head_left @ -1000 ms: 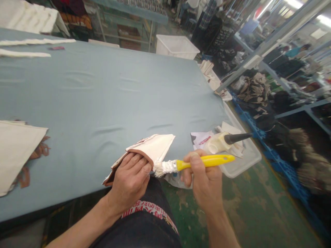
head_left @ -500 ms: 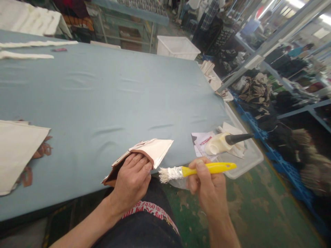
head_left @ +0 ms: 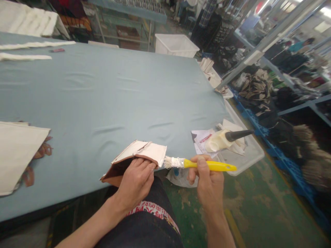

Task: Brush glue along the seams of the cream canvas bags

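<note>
My left hand (head_left: 137, 179) grips a cream fabric pouch (head_left: 152, 151) with a brown edge and brown inside, its fingers tucked into the opening. The pouch rests at the table's front edge. In my right hand (head_left: 205, 175) is a brush (head_left: 210, 166) with a yellow handle, held between thumb and fingers. Its pale bristles, coated white near the ferrule, point left and meet the pouch's right edge; whether they press on it I cannot tell. To the right, a cream bottle (head_left: 217, 141) with a long black nozzle lies on papers.
The table (head_left: 155, 93) has a blue-grey cover. At left lies a stack of cream pieces (head_left: 20, 151) with brown straps. A translucent tray (head_left: 252, 158) sits beside the right edge. White strips (head_left: 26, 57) and a white bin (head_left: 176, 46) are farther back, near a metal post (head_left: 248, 62).
The pouch has turned in my left hand, its right corner dropping and its top face showing more. The brush has moved slightly right and up, its bristles now at the pouch's edge.
</note>
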`<state>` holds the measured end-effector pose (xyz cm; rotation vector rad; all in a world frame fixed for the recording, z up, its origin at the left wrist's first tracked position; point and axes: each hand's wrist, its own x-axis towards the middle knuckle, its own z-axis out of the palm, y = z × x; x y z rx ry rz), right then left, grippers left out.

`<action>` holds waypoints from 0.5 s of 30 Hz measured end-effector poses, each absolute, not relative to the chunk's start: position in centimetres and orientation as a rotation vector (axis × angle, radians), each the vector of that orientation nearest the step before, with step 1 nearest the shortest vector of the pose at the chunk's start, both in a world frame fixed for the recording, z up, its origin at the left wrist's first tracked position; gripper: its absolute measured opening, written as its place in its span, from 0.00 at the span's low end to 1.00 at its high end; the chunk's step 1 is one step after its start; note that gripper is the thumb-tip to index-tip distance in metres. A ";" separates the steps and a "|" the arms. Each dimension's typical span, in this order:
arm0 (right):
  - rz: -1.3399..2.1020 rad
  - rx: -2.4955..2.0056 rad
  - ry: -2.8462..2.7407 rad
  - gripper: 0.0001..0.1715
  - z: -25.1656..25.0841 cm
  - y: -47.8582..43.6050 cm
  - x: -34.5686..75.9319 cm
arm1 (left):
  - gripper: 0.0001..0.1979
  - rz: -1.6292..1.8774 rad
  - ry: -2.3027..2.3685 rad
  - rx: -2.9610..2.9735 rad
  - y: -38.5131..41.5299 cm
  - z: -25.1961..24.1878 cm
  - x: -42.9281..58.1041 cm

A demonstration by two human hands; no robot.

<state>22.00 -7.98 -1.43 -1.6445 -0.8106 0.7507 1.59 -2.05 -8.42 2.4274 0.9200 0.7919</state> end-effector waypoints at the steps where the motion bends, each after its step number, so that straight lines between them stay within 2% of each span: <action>1: 0.759 -1.648 -0.832 0.28 -1.5 -8.0 22.0 | 0.14 0.753 0.912 2.412 -2.3 -8.7 1.6; 9: 0.765 -1.598 -0.837 0.25 -2.3 -8.4 21.1 | 0.12 0.619 0.903 2.389 -4.3 -9.7 1.2; 15: 0.755 -1.529 -0.846 0.24 -2.0 -9.3 20.2 | 0.12 0.653 0.925 2.364 -5.0 -9.9 0.6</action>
